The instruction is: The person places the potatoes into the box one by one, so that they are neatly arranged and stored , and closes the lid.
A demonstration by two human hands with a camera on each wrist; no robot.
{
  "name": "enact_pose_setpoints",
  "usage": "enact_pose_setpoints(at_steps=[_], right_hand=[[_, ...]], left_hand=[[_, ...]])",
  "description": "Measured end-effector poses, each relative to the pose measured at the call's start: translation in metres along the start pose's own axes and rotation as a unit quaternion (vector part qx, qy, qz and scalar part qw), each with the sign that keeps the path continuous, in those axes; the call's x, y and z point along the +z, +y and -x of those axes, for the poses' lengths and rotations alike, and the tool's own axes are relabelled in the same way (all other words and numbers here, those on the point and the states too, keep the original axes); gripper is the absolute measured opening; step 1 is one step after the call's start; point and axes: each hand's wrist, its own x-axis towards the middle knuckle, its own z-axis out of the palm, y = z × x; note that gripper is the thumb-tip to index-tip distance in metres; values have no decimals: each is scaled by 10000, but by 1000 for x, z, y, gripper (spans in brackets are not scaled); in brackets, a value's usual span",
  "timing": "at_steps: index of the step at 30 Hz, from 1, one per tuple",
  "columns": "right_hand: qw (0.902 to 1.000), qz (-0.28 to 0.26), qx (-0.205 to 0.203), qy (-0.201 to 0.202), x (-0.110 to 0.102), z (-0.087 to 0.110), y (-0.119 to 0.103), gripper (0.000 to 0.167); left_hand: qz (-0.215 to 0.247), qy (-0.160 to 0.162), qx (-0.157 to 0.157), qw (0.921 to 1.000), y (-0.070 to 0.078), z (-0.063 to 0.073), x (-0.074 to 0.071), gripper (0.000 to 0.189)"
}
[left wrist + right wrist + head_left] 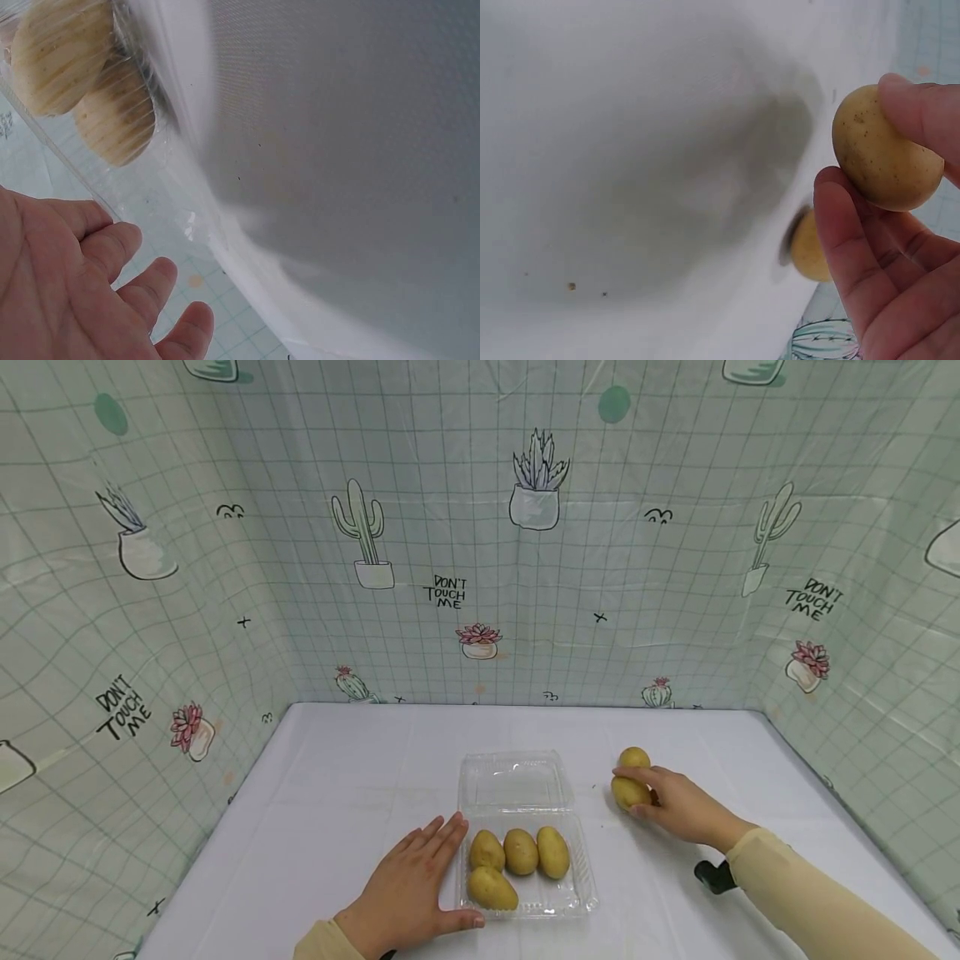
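My right hand (686, 808) pinches a yellow potato (881, 161) between thumb and fingers, to the right of the container. Just beyond it a second potato (634, 757) lies on the table. A clear plastic clamshell container (581, 895) stands in the middle with its lid (513, 783) folded back. Several potatoes (521, 852) lie inside, three in a row and one nearer me at the left. At the container's left side my left hand (412, 885) rests with fingers spread, its fingertips by the edge. The left wrist view shows two potatoes (64, 56) through the ribbed clear wall.
A white cloth (337, 793) covers the table. Grid-patterned curtains (420, 643) with cactus prints stand behind it and at both sides. A dark strap piece (715, 877) hangs under the right wrist. Small dark crumbs (571, 286) lie on the cloth.
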Motion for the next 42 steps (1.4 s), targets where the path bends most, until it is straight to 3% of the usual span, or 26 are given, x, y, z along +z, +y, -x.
enact_pose_setpoints(at_steps=[25,42], right_hand=[[9927,-677,-994,12,-5,-7,-61,57],[9810,-1166,-1347,-762,8,-4,-107,56]], left_hand=[[21,99,56,9999,0,2,1,109],[33,-52,-13,10000,1,1,-1,110]])
